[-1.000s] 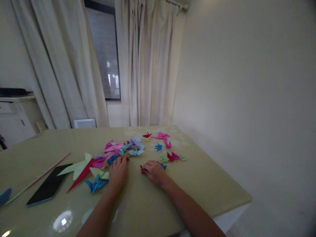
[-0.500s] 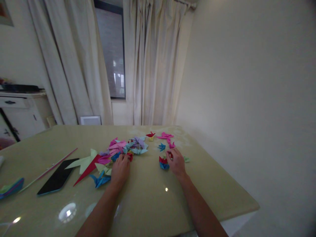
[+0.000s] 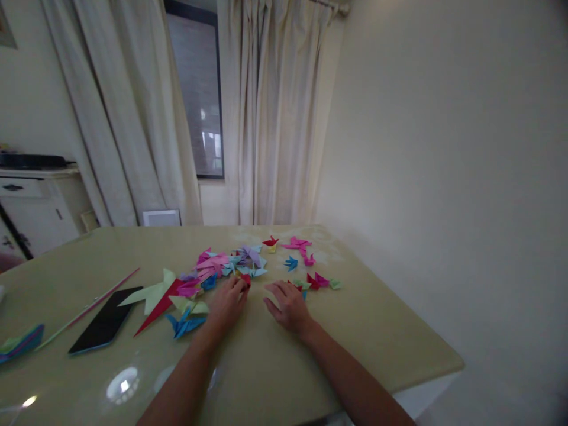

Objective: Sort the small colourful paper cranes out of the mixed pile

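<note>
Many small folded-paper cranes lie on the pale green table [image 3: 266, 367]. My left hand [image 3: 226, 303] is closed, fingertips pinching a small red paper crane [image 3: 246, 280] in front of the main heap. To its right hovers my right hand [image 3: 287, 305], fingers apart and curved, with nothing seen in it. Partly behind that hand stretches a row of red, magenta and pale green cranes [image 3: 316, 281]; a bit of blue paper [image 3: 305, 296] peeks out there. The heap holds purple [image 3: 251, 256] and pink [image 3: 213, 265] cranes. A blue crane [image 3: 185, 323] lies left of my left wrist.
Left of the heap are a larger pale green and red folded piece [image 3: 162, 296], a black phone [image 3: 105, 319], a long thin pink and green strip [image 3: 91, 305] and layered coloured paper [image 3: 22, 343]. Further back sit pink cranes [image 3: 298, 242] and a blue one [image 3: 291, 263].
My right hand has moved left from the right-hand cranes, its fingers opening; a magenta and a red crane now show there. My left hand has shifted slightly right with the red crane.
</note>
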The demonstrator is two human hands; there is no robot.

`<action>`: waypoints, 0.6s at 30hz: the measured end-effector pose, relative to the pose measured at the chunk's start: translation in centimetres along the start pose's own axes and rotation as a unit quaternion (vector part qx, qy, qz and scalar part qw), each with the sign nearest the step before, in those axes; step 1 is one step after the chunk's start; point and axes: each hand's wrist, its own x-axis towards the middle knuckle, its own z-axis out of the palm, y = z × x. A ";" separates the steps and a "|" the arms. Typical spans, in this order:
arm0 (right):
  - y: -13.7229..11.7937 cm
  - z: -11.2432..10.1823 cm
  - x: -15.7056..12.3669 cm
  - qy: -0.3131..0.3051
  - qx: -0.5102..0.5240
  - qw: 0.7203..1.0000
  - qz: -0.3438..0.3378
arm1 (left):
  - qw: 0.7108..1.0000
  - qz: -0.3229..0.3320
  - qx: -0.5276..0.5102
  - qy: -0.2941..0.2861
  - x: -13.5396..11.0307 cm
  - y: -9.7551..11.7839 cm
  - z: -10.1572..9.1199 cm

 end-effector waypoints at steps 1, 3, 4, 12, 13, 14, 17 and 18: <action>0.1 -0.3 0.0 0.004 0.025 1.000 0.018 | 0.998 0.053 -0.014 0.006 -0.2 0.6 0.0; 0.5 -1.0 0.1 -0.001 0.085 0.995 0.043 | 0.990 0.139 -0.026 0.024 -0.4 1.9 0.1; 0.7 -1.2 0.2 -0.007 0.116 0.992 0.049 | 0.986 0.164 -0.024 0.032 -0.5 2.6 0.2; 3.7 -3.5 0.8 0.109 0.171 0.968 0.150 | 0.990 0.104 -0.036 0.088 -0.9 2.9 2.2; 4.4 -4.2 0.8 0.140 0.153 0.962 0.177 | 0.993 0.068 -0.033 0.096 -0.8 2.6 2.5; 5.1 -4.9 0.6 0.170 0.135 0.955 0.204 | 0.994 0.034 -0.028 0.096 -0.6 2.4 2.8; 7.3 -6.7 -0.1 0.214 0.101 0.937 0.259 | 0.997 -0.041 0.006 0.060 0.3 2.1 3.4; 7.9 -7.2 -0.4 0.212 0.096 0.936 0.266 | 0.997 -0.055 0.018 0.042 0.6 2.2 3.6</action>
